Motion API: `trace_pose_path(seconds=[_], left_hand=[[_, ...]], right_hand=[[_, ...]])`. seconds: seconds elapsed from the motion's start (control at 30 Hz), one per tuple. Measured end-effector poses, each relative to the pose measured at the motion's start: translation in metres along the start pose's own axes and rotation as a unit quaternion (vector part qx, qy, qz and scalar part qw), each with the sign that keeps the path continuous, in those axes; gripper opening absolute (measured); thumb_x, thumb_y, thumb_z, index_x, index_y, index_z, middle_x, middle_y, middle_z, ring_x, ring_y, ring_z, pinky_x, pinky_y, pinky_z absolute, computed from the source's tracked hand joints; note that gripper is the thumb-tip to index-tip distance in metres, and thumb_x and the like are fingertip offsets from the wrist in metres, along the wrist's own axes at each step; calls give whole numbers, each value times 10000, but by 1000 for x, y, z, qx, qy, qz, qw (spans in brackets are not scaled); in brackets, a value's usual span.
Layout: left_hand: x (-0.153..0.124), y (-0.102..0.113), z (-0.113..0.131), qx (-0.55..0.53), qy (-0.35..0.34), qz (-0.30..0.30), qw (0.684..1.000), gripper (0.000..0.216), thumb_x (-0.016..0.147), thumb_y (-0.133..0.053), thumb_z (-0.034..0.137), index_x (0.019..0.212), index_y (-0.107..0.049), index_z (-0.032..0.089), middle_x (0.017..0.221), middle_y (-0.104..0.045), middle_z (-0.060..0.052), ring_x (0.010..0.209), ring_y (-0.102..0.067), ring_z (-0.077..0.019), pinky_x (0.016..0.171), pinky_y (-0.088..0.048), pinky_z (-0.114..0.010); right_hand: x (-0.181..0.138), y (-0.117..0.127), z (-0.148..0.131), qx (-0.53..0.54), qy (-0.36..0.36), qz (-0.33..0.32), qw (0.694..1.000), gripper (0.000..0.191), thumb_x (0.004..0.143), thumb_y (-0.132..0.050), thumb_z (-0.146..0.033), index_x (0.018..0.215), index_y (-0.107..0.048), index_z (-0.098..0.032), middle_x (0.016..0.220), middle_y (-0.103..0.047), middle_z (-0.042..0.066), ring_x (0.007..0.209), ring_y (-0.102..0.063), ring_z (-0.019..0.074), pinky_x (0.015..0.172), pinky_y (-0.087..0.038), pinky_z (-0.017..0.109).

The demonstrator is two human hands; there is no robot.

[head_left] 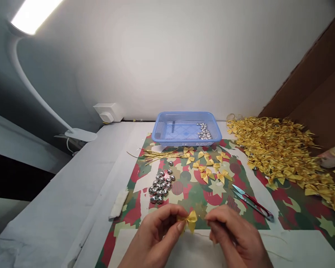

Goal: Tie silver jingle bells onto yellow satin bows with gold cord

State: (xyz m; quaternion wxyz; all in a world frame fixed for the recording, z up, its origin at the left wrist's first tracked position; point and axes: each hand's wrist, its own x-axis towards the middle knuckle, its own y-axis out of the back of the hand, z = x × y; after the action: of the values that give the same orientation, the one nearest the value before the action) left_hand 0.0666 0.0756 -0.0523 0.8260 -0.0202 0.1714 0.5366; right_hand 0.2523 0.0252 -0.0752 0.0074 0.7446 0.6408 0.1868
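The left hand (153, 232) pinches a small yellow ribbon bow (189, 220) between thumb and forefinger, low over the bench (80, 186). The right hand (234, 234) has its fingers curled beside the bow; whether they grip a thin wire, I cannot tell. About nine loose bows (209, 163) lie ahead, a large heap of bows (284, 152) at right. One cluster of silver bells (161, 185), more in the blue basket (167, 126), gold wires (159, 152), one pair of snips (252, 203).
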Motion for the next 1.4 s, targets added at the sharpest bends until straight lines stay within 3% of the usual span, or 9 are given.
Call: trace_pose_path(seconds=[0.13,0.37,0.57,0.73,1.0,1.1,1.23,1.33,1.4], left_hand=[[1,3,-8,122,-65,13,990,144,930,-540,244,914,-682,223,844,-704,-18,786,-672,-192,699,-524,-261],[15,1,-22,274,-143,22,951,247,938,-457,143,817,-665,198,729,-672,-27,670,-652,-190,608,-490,-284],[17,13,-22,331,-186,97,920,185,926,-538,162,1040,-658,245,1012,-695,-48,787,-702,-178,648,-556,-254],[30,33,-20,416,-194,193,867,181,918,-527,145,1019,-673,180,1018,-722,-126,861,-702,-297,708,-559,-414],[41,29,-19,471,-179,170,847,227,913,-505,110,978,-694,218,942,-747,-103,850,-679,-333,665,-529,-440],[41,29,-16,440,-186,174,861,247,926,-475,137,1017,-689,216,990,-729,-114,888,-673,-319,709,-529,-430],[30,32,-4,347,-186,167,904,252,977,-452,213,1134,-648,220,1030,-681,-82,805,-669,-202,652,-548,-291],[17,28,6,86,-69,132,985,179,927,-615,334,1043,-714,240,895,-705,-20,733,-668,-154,645,-560,-219],[10,22,11,-137,41,85,986,197,846,-738,372,979,-759,228,792,-719,-1,721,-663,-133,687,-555,-192]], right_hand=[[3,-17,15,-15,77,-44,996,161,1008,-481,-153,989,-610,-249,871,-532,0,729,-540,101,695,-451,162],[1,-18,36,-32,73,-78,994,189,989,-507,-124,1052,-630,-253,872,-574,-4,769,-605,94,698,-477,144],[0,-20,29,-8,6,-20,1000,186,996,-495,-150,1010,-635,-271,902,-599,-21,819,-608,94,754,-442,153],[-1,-20,23,7,-3,-2,1000,193,976,-512,-119,990,-629,-271,909,-601,-26,827,-601,99,761,-426,158],[1,-20,25,10,9,32,999,177,980,-518,-140,977,-636,-271,871,-616,-21,784,-613,108,705,-450,159],[1,-20,27,8,22,32,999,179,978,-514,-130,993,-638,-258,872,-620,-9,787,-620,112,710,-460,169],[3,-21,28,12,39,26,999,209,970,-495,-102,1014,-633,-253,882,-620,0,802,-622,114,718,-464,182],[5,-21,25,15,43,22,999,196,975,-492,-108,1000,-627,-248,884,-593,5,782,-612,116,694,-457,195],[5,-22,20,14,47,24,998,167,984,-517,-133,988,-637,-248,881,-568,8,762,-597,115,677,-451,200]])
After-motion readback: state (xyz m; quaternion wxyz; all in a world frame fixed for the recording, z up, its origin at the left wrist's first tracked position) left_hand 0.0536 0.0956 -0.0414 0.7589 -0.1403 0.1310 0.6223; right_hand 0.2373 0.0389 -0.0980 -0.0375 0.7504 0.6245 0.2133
